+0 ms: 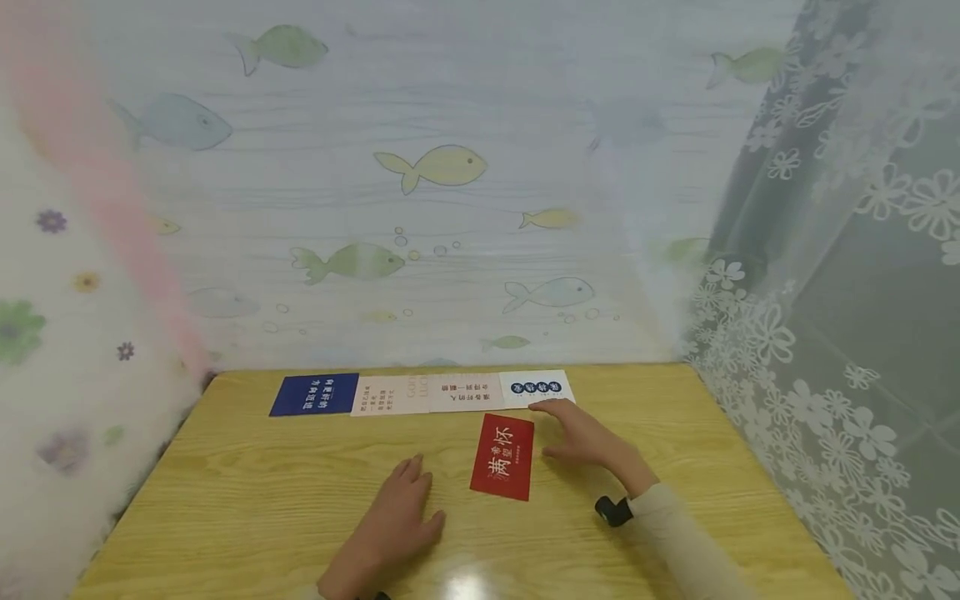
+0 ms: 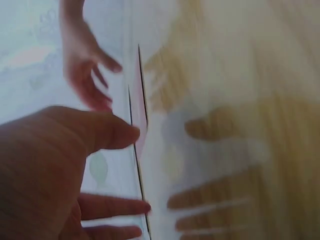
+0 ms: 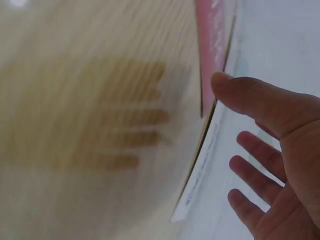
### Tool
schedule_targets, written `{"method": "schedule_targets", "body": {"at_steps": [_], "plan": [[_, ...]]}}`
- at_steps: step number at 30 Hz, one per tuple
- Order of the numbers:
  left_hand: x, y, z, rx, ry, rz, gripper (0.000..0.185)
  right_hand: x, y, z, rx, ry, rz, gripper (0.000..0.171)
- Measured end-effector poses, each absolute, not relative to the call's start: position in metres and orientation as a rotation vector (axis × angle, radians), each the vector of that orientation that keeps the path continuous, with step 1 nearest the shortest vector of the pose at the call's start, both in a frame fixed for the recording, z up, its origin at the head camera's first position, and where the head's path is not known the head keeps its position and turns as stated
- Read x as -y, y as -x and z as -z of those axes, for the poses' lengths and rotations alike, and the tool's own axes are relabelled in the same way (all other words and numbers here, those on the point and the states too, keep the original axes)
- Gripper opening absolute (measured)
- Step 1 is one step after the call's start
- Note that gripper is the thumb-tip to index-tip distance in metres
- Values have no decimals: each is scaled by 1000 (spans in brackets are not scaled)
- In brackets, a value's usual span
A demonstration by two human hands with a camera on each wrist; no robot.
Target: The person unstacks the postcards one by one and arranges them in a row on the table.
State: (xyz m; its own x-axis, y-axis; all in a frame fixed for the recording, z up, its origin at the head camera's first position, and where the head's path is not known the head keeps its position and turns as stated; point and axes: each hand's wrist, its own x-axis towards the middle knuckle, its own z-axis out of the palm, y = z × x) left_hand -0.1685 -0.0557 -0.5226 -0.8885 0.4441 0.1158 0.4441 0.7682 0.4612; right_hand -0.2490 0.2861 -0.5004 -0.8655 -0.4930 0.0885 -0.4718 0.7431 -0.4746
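A red card (image 1: 502, 457) with white Chinese lettering lies flat on the wooden table. Just right of it hovers my right hand (image 1: 588, 437), fingers spread and holding nothing. In the right wrist view, my thumb (image 3: 245, 92) appears close to the red card (image 3: 210, 45); contact cannot be told. My left hand (image 1: 393, 517) is left of the red card, apart from it, fingers extended with nothing in them. Behind them runs a row of cards: a dark blue card (image 1: 313, 394), a pale pink card (image 1: 392, 404), another pale card (image 1: 467, 400), and a white card with blue dots (image 1: 525, 402).
The wood-grain table (image 1: 247, 500) ends at a fish-patterned curtain (image 1: 450, 250) along its back edge. White floral lace (image 1: 847, 417) hangs on the right, flowered fabric (image 1: 67, 333) on the left. A black wrist device (image 1: 613, 511) sits by the right sleeve.
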Motion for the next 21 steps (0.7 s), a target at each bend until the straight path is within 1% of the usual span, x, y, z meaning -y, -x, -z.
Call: {"method": "schedule_targets", "body": {"at_steps": [3,8,13,16,18,21], "plan": [[31,160,520,-2982,-634,-791,43,-285,261,487,-2889,941,559,69],[-10,151,515,-3070,-502,-784,52,-266,279,469,-2852,1128,138,71],[-45,147,513,-3186,-346,-508,62,-243,290,459,-2761,1201,-241,83],[-58,147,516,-3243,-283,-421,66,-233,299,457,-2707,1222,-349,92],[-63,147,518,-3282,-255,-427,66,-230,306,459,-2670,1237,-337,96],[-66,148,521,-3312,-226,-509,63,-232,316,463,-2624,1244,-268,100]]}}
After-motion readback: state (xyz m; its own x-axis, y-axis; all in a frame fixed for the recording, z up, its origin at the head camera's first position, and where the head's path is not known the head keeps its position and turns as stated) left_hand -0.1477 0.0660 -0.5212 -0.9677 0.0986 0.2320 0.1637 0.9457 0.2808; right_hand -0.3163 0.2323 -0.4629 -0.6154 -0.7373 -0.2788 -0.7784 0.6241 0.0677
